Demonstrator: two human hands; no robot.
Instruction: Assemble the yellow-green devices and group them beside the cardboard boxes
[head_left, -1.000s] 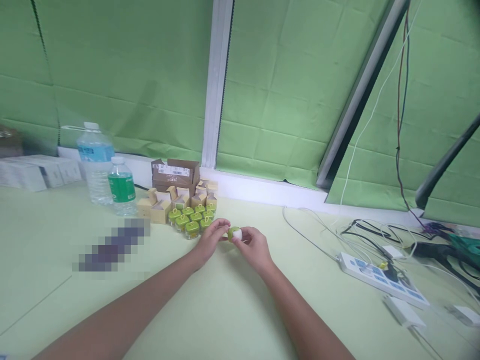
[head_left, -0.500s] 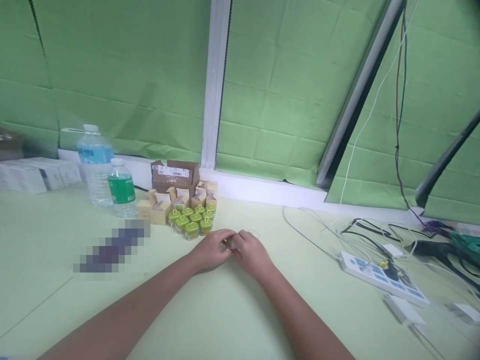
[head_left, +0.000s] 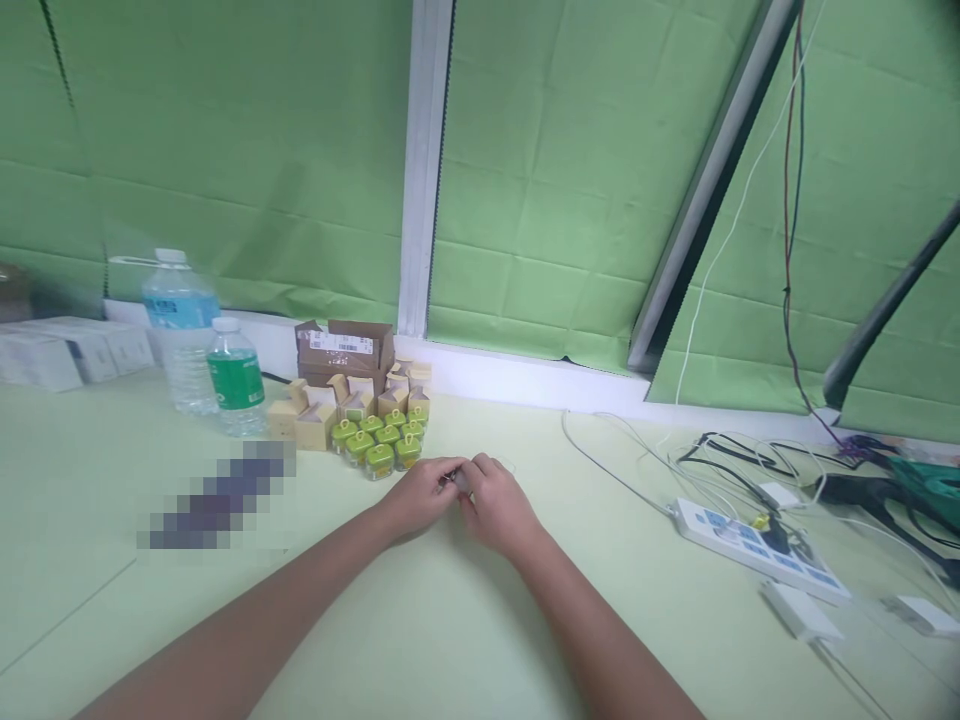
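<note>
My left hand (head_left: 422,497) and my right hand (head_left: 495,503) meet over the table, fingers closed around something small between them. It is mostly hidden; only a pale and dark bit shows at the fingertips, too small to name. Just left of my left hand stand several small clear jars with green lids (head_left: 380,459), grouped close together. Behind these jars are small open tan cardboard boxes (head_left: 313,428), and a larger brown carton (head_left: 344,355) stands at their back.
Two water bottles, a large one (head_left: 182,350) and a green-labelled one (head_left: 237,382), stand at the left near white boxes (head_left: 37,360). A blurred-out dark item (head_left: 221,497) lies before them. On the right are a power strip (head_left: 757,550), adapters and tangled cables.
Both hands stay together in nearly the same place, with slightly shifted fingers. The green bit seen between the fingertips before is now hidden. The whole view has shifted slightly.
</note>
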